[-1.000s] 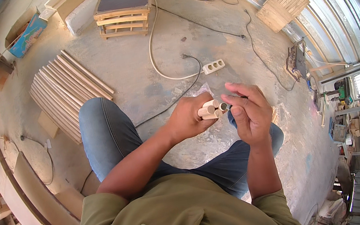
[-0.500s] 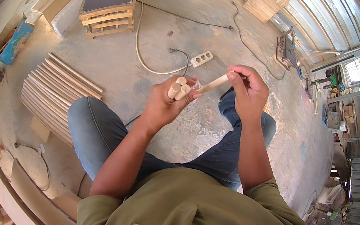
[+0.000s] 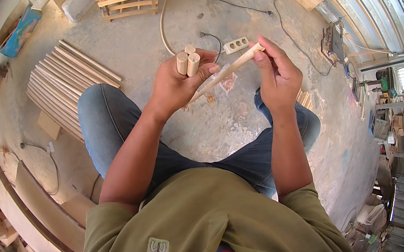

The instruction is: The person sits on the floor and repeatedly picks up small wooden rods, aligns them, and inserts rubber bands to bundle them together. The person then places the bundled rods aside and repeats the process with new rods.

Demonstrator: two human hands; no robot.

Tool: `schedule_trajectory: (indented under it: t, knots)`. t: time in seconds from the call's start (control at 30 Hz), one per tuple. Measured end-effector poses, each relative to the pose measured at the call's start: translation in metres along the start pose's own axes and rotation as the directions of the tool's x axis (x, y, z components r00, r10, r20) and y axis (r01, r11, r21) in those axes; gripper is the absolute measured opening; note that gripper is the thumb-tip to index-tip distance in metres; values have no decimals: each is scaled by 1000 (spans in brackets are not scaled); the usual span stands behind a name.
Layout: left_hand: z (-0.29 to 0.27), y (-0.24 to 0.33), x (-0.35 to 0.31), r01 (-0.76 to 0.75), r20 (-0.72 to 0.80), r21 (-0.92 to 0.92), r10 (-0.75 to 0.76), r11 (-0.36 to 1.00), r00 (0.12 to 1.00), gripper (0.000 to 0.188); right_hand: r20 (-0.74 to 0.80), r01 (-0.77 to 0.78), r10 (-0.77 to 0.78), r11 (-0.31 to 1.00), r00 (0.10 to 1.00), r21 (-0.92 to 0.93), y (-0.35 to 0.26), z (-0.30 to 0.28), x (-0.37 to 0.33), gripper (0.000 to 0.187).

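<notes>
My left hand (image 3: pixel 175 79) is closed round a small bundle of pale wooden dowels (image 3: pixel 193 63), their round cut ends pointing up towards me. Between the thumb and fingers of my right hand (image 3: pixel 278 68) is the upper end of another wooden dowel (image 3: pixel 237 65). That one slants down to the left, passing by the tip of my left thumb; whether the thumb touches it I cannot tell. Both hands are above the floor between my bent knees. The lower parts of the bundled dowels are hidden behind my left hand.
Many long wooden rods (image 3: pixel 63 79) lie side by side at the left. A white power strip (image 3: pixel 236 45) and dark cables (image 3: pixel 277 4) rest on the concrete floor, with a slatted wooden stand (image 3: pixel 128 2) farther off. A crumpled clear plastic piece (image 3: pixel 228 83) lies beyond my hands.
My right hand has lifted its end of the single dowel, which now shows more length and tilts more steeply. The view has shifted, so floor objects appear higher and farther right.
</notes>
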State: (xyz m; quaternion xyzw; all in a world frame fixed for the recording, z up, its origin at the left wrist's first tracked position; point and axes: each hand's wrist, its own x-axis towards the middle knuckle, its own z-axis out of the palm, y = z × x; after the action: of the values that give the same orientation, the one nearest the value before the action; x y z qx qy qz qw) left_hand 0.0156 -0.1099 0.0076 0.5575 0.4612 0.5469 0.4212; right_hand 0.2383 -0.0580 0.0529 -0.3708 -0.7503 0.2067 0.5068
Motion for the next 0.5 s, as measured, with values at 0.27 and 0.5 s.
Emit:
schedule_trajectory:
  t: [0.27, 0.5]
  knots:
    - [13, 12, -3, -68, 111, 74, 60, 995, 992, 42, 288, 170, -189, 981, 939, 91, -39, 18, 4, 37]
    - [10, 11, -1, -87, 146, 48, 79, 995, 986, 37, 269, 185, -218, 972, 938, 144, -41, 16, 1, 44]
